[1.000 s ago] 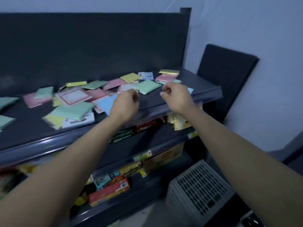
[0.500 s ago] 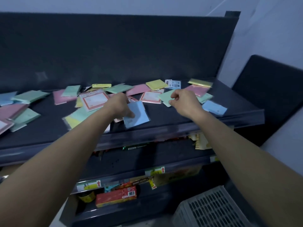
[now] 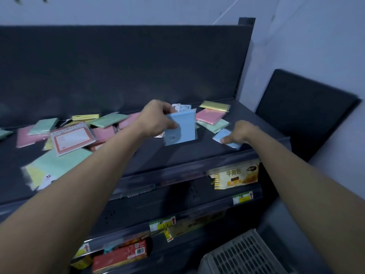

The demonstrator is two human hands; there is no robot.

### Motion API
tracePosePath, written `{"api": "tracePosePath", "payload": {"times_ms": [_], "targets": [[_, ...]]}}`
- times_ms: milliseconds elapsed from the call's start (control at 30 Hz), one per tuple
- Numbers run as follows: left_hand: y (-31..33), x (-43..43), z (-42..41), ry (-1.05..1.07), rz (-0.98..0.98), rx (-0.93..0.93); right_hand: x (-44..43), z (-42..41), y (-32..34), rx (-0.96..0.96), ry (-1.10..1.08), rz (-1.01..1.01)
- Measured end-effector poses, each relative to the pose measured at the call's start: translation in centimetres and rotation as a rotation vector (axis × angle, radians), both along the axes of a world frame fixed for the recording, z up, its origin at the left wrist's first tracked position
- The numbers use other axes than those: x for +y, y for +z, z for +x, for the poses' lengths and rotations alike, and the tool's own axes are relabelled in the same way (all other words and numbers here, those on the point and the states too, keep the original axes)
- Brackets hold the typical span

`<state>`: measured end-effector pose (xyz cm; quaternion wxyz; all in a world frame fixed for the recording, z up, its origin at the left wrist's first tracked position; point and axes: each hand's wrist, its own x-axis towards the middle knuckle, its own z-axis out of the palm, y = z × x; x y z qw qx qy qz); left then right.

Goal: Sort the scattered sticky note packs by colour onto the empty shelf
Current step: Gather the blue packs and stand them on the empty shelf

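Blue is what's in play: a light blue, square, film-wrapped sticky note pack (image 3: 183,127). My left hand (image 3: 156,119) grasps it at the upper left corner, thumb on its face, and holds it upright just over the dark grey metal top shelf (image 3: 158,155), right of centre. A second light blue flat pack (image 3: 227,139) lies near the shelf's front lip, right of the first. My right hand (image 3: 240,133) sits on it with its fingers bent down onto the film. I can't tell whether it's pinched or only pressed.

Just behind, a pink square pack (image 3: 210,115) overlaps a pale green pack (image 3: 215,125), with a yellow pack (image 3: 215,105) at the back right. A white printed pack (image 3: 183,107) shows behind the left hand. Further left, a green pack (image 3: 107,120), a thin yellow pack (image 3: 85,116), a red-bordered label pack (image 3: 72,138) and a large pale green pack (image 3: 57,165) lie overlapping, colours mixed.

My read on progress: early. I see no single-colour pile anywhere. The two blues look like the start of a blue group at front right. Pinks, greens and yellows are all left to do. The shelf's left end is cut off, so I have no count.

The lower shelves hold stock, including a yellow snack packet (image 3: 235,176) and a red carton (image 3: 120,256). A grey slotted plastic crate (image 3: 241,258) sits at bottom right.
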<state>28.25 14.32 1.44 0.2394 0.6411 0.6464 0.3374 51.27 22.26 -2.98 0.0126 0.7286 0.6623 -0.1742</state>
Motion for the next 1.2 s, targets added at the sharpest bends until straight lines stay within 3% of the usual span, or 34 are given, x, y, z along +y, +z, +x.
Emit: {"api": "tracePosePath", "payload": {"times_ms": [267, 567, 800, 1200], "targets": [[-0.2, 1.1, 0.5, 0.043, 0.029, -0.077, 1.3, -0.3, -0.2, 0.011, -0.024, 0.021], [0.0, 0.9, 2.4, -0.029, 0.092, -0.184, -1.7, 0.5, 2.0, 0.162, -0.11, 0.291], [-0.1, -1.2, 8.1, -0.368, 0.09, -0.306, -10.6, 6.2, 3.8, 0.32, -0.349, 0.564], [-2.0, -16.1, 27.2, -1.106, -0.075, -0.314, -38.6, 19.4, 3.6, 0.09, -1.016, 0.675]]}}
